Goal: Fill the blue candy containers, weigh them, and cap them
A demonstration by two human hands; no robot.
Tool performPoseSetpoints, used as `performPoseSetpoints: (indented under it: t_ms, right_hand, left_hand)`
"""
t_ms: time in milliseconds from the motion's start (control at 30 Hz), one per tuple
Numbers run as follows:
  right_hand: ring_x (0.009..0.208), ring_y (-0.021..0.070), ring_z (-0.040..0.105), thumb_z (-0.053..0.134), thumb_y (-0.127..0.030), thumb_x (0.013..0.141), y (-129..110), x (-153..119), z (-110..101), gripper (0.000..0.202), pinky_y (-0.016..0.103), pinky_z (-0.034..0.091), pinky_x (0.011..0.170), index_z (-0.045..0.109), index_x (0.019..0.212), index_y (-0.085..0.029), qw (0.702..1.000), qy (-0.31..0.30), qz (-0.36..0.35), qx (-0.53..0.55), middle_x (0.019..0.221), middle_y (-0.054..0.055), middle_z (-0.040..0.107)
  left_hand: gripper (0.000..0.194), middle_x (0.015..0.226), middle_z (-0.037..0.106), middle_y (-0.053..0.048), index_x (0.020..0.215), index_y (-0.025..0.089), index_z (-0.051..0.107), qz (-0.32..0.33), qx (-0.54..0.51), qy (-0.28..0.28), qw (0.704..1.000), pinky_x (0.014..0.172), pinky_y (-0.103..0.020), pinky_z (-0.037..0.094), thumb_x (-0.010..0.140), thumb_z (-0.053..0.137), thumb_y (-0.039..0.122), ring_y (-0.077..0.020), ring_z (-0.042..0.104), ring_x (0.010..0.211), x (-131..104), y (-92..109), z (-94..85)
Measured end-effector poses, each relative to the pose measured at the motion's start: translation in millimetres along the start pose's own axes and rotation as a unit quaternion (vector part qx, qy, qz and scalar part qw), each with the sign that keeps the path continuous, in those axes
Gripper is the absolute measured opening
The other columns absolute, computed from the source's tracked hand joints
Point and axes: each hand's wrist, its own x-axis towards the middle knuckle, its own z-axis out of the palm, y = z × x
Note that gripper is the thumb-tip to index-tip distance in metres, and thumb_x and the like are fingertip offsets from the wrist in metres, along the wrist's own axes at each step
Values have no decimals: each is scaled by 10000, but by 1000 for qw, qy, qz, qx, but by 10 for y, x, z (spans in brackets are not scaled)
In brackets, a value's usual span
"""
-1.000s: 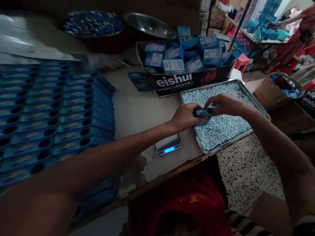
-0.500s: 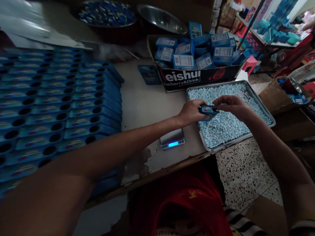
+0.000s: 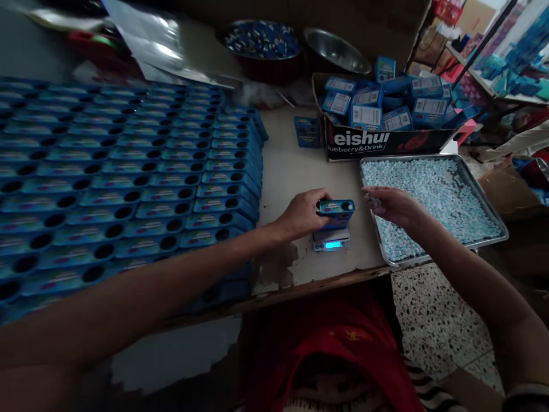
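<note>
My left hand point(image 3: 303, 213) is closed around one end of a small blue cardboard box point(image 3: 339, 218). The box stands upright over the plate of a small digital scale point(image 3: 332, 245) with a lit blue display; whether its full weight rests there I cannot tell. A round hole in the box's top has something pale in it. Beside the left rim of a metal tray point(image 3: 380, 243), my right hand point(image 3: 388, 206) is raised with its fingers pinched together. A few small pale candies point(image 3: 372, 201) seem to show at its fingertips. Many similar white and light-blue candies point(image 3: 437, 200) fill the tray.
Rows of blue boxes with round holes point(image 3: 141, 180) cover the table's left side. Behind the tray stands a black carton point(image 3: 386, 143) full of blue boxes. One flat blue box point(image 3: 307, 133) lies beside it. A filled bowl point(image 3: 263, 43) and a metal bowl point(image 3: 337, 48) are farther back.
The blue box has moved in my left hand from above the tray leftward onto the scale. My right hand has drawn back from the box to the tray's left rim. The view has shifted left.
</note>
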Motion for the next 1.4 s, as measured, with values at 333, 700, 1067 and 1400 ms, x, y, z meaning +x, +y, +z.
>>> performPoseSetpoints:
  t_ms: [333, 700, 1067, 1400]
  right_hand:
    - [634, 130, 472, 696, -343, 872, -39, -60, 206, 179, 285, 374, 627, 725, 957, -189, 930, -21, -123, -345, 720, -9, 607]
    - [813, 172, 628, 578, -22, 859, -423, -182, 756, 279, 292, 407, 753, 785, 928, -195, 620, -112, -222, -744, 907, 48, 742]
    - [725, 158, 553, 580, -5, 898, -405, -200, 905, 291, 319, 328, 674, 810, 933, -179, 533, -125, -204, -812, 946, 91, 692]
    - [793, 182, 603, 623, -30, 874, -359, -156, 930, 268, 323, 376, 718, 821, 960, -190, 588, -112, -210, -773, 996, 93, 709]
  left_hand:
    - [767, 1380, 682, -129, 1367, 240, 626, -50, 28, -42, 997, 1039, -472, 563, 697, 878, 517, -331, 685, 1206, -336, 81, -399]
    - [494, 1320, 665, -92, 1161, 300, 746, -47, 50, 11, 998, 821, -368, 608, 792, 758, 629, -314, 716, 1087, -622, 86, -910]
    - [435, 1439, 587, -82, 1110, 316, 790, -44, 46, 8, 998, 824, -350, 609, 803, 718, 615, -272, 697, 1015, -683, -23, -987]
    - [473, 1436, 585, -73, 1121, 314, 791, -51, 76, -10, 996, 805, -339, 604, 784, 716, 637, -254, 704, 979, -654, -70, -1026]
